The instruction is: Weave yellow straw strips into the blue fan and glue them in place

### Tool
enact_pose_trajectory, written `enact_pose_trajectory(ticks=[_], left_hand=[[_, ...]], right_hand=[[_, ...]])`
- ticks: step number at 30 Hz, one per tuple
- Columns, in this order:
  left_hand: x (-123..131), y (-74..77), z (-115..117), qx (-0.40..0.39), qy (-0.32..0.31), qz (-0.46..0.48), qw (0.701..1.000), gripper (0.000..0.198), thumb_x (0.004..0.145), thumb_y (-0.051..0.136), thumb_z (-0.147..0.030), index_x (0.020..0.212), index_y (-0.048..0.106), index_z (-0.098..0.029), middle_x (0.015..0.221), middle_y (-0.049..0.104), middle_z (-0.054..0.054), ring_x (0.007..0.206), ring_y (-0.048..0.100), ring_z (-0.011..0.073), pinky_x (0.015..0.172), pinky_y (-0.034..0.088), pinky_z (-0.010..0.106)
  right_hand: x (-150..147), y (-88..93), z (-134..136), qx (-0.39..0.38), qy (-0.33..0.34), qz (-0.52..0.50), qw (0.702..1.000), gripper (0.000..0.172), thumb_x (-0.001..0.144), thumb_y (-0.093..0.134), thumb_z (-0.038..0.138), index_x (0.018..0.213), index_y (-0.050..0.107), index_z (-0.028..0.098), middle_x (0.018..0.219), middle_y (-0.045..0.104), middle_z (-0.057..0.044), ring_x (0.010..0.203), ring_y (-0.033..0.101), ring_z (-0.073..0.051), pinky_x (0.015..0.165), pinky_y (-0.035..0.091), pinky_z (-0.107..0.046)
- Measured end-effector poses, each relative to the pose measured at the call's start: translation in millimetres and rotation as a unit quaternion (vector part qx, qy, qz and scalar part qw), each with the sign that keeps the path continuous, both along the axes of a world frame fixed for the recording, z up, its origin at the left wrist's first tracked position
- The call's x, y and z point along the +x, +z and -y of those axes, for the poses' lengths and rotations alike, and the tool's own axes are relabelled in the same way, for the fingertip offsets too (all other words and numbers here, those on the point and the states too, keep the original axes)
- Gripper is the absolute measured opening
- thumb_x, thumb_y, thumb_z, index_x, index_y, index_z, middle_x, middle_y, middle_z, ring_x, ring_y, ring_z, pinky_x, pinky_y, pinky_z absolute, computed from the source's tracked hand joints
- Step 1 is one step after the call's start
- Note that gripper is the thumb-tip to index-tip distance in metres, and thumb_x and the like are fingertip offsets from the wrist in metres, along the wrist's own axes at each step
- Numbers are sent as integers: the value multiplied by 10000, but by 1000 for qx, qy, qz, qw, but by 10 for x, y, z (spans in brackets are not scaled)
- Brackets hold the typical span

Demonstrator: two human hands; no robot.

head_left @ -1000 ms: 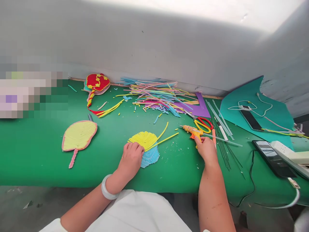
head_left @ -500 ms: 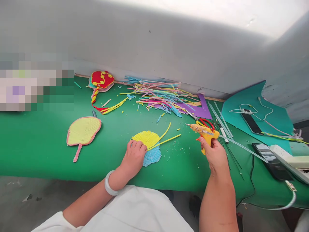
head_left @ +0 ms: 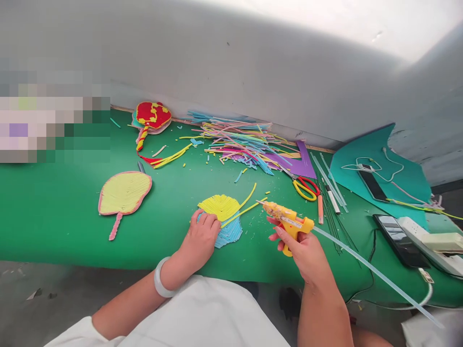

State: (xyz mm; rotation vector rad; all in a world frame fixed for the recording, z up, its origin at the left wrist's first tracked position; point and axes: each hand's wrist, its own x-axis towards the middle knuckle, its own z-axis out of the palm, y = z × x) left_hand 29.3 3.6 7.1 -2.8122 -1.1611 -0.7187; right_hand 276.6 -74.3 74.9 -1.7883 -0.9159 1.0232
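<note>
My right hand (head_left: 302, 248) grips a yellow hot glue gun (head_left: 289, 219), its nozzle pointing left. A long clear glue stick (head_left: 376, 267) runs out of its back. My left hand (head_left: 202, 236), fingers curled, holds down the left edge of a rounded craft piece made of pipe cleaners. The upper part of this piece is yellow pipe cleaners (head_left: 220, 207) in a V pattern; its lower part is blue pipe cleaners (head_left: 230, 232). Two loose yellow ends (head_left: 249, 193) stick out to the right, close to the nozzle. My fingers hide the piece's left side.
A yellow-green fan (head_left: 125, 193) lies left; a red fan (head_left: 154, 114) is behind it. Loose pipe cleaners (head_left: 238, 140) are heaped at the back by scissors (head_left: 307, 188). A marker (head_left: 333, 199), phone (head_left: 400, 241) and power strip (head_left: 430, 238) lie right on the green table (head_left: 173, 188).
My right hand has brought the glue gun left and lower, near the yellow ends. The glue stick has swung with it, and the scissors show fully. My left hand stays almost in place.
</note>
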Motion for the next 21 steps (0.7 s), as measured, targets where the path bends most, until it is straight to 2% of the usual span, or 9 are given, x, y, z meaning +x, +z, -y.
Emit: enact_pose_trajectory(ticks=[3, 7, 11, 15, 17, 21], left_hand=[[-34, 21, 147, -17, -23, 20, 999, 190, 983, 468, -151, 1110, 607, -170, 1135, 671, 103, 1060, 599, 233, 1061, 351, 490], [-87, -11, 272, -45, -89, -3, 995, 344, 988, 524, -308, 1284, 553, -135, 1370, 600, 160, 1259, 553, 295, 1068, 374, 512], [-154, -91, 264, -62, -106, -15, 992, 408, 993, 517, -340, 1340, 534, -127, 1402, 585, 165, 1298, 545, 293, 1091, 391, 496], [-211, -158, 259, -81, -127, -10, 989, 640, 946, 539, -537, 1400, 487, -90, 1437, 539, 215, 1366, 481, 337, 1130, 365, 513], [-231, -178, 270, -91, -138, -15, 986, 766, 907, 540, -625, 1416, 461, -58, 1472, 492, 239, 1399, 436, 357, 1153, 339, 515], [-257, -210, 286, -114, -149, -22, 982, 906, 848, 550, -715, 1434, 424, -36, 1480, 471, 261, 1425, 389, 371, 1177, 305, 527]], right_hand=[[-161, 6, 0, -5, 42, 2, 999, 543, 758, 724, 603, 1083, 715, 168, 1067, 742, -114, 660, 636, -164, 545, 520, -288], [-371, -66, -33, -38, 100, 26, 994, 539, 812, 650, 635, 1084, 718, 174, 1012, 747, -101, 700, 640, -177, 584, 524, -295], [-594, -124, -126, -48, 140, 53, 988, 574, 826, 582, 682, 1017, 724, 160, 830, 738, -89, 650, 640, -195, 598, 533, -321], [-793, -125, -247, -28, 163, 91, 982, 505, 851, 566, 629, 1055, 709, 190, 749, 723, -59, 691, 672, -226, 650, 563, -345], [-859, -129, -308, -17, 175, 103, 979, 467, 870, 562, 586, 1101, 694, 203, 782, 735, -57, 761, 695, -243, 696, 573, -355], [-930, -166, -429, -8, 206, 120, 971, 429, 910, 544, 546, 1148, 661, 209, 1086, 743, -95, 1006, 695, -261, 869, 555, -380]])
